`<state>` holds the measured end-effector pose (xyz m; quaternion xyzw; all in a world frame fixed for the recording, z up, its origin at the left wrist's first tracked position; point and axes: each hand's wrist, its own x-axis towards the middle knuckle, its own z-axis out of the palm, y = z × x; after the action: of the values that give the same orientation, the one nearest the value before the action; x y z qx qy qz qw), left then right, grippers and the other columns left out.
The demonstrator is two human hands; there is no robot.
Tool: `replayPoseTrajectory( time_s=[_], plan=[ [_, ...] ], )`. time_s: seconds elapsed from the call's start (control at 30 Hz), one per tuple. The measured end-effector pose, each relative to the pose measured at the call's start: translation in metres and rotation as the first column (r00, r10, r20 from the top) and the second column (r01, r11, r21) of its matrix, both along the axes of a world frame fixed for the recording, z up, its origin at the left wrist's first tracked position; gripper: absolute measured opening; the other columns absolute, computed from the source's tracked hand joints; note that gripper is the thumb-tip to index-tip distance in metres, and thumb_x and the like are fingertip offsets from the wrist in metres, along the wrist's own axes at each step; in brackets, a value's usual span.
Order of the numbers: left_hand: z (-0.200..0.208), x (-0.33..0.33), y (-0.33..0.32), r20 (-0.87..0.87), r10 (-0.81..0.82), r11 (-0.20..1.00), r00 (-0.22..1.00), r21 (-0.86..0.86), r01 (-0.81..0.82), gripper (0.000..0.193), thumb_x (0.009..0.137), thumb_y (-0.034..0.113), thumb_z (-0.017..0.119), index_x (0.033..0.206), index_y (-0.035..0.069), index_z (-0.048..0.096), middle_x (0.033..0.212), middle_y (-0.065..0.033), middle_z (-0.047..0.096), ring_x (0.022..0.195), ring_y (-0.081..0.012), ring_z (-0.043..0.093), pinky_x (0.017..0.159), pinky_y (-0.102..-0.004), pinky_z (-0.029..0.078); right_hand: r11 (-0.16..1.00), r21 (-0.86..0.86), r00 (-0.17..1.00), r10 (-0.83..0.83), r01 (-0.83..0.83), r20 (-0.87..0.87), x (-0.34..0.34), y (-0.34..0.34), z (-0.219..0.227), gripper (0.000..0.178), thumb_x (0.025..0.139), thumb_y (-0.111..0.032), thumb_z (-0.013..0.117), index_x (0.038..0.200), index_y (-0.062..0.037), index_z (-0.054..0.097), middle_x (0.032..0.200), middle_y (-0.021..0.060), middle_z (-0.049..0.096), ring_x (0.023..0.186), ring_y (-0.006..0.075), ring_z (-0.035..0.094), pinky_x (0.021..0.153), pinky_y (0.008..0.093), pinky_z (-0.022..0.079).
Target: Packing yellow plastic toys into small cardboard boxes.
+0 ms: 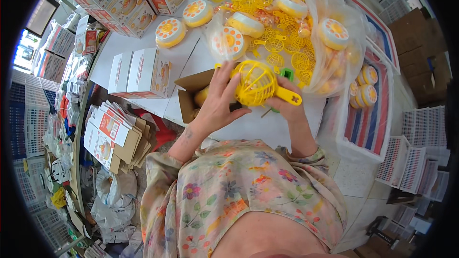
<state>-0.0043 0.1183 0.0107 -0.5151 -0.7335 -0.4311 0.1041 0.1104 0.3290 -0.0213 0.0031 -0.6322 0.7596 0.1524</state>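
A yellow slotted toy scoop (256, 83) is held in front of me above the table's near edge; something pale shows inside its basket. My right hand (289, 109) is closed around it near the handle. My left hand (216, 101) is beside the basket, fingers stretched and thumb apart; whether it touches the scoop I cannot tell. Under the left hand stands an opened cardboard box (187, 106) with something yellow inside, partly hidden by my wrist. A small green piece (287, 73) lies just beyond the right hand.
Round yellow-and-white toys (170, 32) and a plastic bag (330, 62) full of yellow scoops cover the far table. Closed boxes (149, 72) stand left, with taller box stacks (114, 2) behind. Flattened cartons (112, 136) lie at lower left. A striped-lined crate (366, 124) holds more toys at right.
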Motion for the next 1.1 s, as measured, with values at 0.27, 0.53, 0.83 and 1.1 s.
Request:
replayPoseTrajectory(
  time_s=[0.27, 0.53, 0.83, 1.1],
  plan=[
    [-0.023, 0.013, -0.014, 0.810, -0.382, 0.911, 0.445, 0.411, 0.034, 0.090, 0.082, 0.033, 0.078, 0.149, 0.007, 0.024, 0.144, -0.0107, 0.044, 0.125, -0.0234, 0.053, 0.105, -0.0454, 0.043, 0.995, -0.088, 0.982, -0.060, 0.045, -0.180, 0.016, -0.038, 0.000, 0.034, 0.085, -0.012, 0.075, 0.114, -0.0028, 0.063, 0.114, 0.0072, 0.065, 0.104, 0.0179, 0.062, 0.093, 0.0337, 0.049],
    [-0.036, 0.032, -0.024, 0.800, -0.504, 0.857, -0.326, 0.509, -0.075, 0.074, 0.095, 0.055, 0.053, 0.148, 0.012, 0.024, 0.132, -0.0083, 0.053, 0.118, -0.0252, 0.056, 0.094, -0.0426, 0.051, 0.190, 0.887, 0.889, 0.108, 0.420, -0.445, -0.005, -0.067, 0.025, 0.035, 0.079, -0.011, 0.063, 0.114, -0.0059, 0.066, 0.114, 0.0102, 0.065, 0.106, 0.0268, 0.061, 0.100, 0.0464, 0.043],
    [-0.055, 0.039, -0.032, 0.927, -0.373, 0.925, -0.048, 0.375, 0.053, 0.098, 0.070, 0.058, 0.081, 0.143, 0.013, 0.035, 0.127, -0.0047, 0.054, 0.120, -0.0170, 0.054, 0.092, -0.0358, 0.051, 0.209, 0.935, 0.923, 0.204, 0.286, -0.327, -0.008, -0.078, 0.008, 0.043, 0.084, -0.012, 0.057, 0.127, -0.0032, 0.058, 0.127, 0.0092, 0.060, 0.118, 0.0269, 0.056, 0.106, 0.0466, 0.036],
    [-0.051, 0.035, -0.037, 0.866, -0.478, 0.858, -0.145, 0.496, 0.137, 0.104, 0.071, 0.053, 0.083, 0.145, 0.017, 0.019, 0.122, -0.0020, 0.050, 0.104, -0.0152, 0.056, 0.068, -0.0285, 0.052, 0.143, 0.931, 0.863, 0.351, 0.335, -0.364, -0.015, -0.073, 0.025, 0.048, 0.087, -0.016, 0.059, 0.133, -0.0065, 0.053, 0.136, 0.0112, 0.055, 0.130, 0.0275, 0.048, 0.113, 0.0476, 0.030]
  ],
)
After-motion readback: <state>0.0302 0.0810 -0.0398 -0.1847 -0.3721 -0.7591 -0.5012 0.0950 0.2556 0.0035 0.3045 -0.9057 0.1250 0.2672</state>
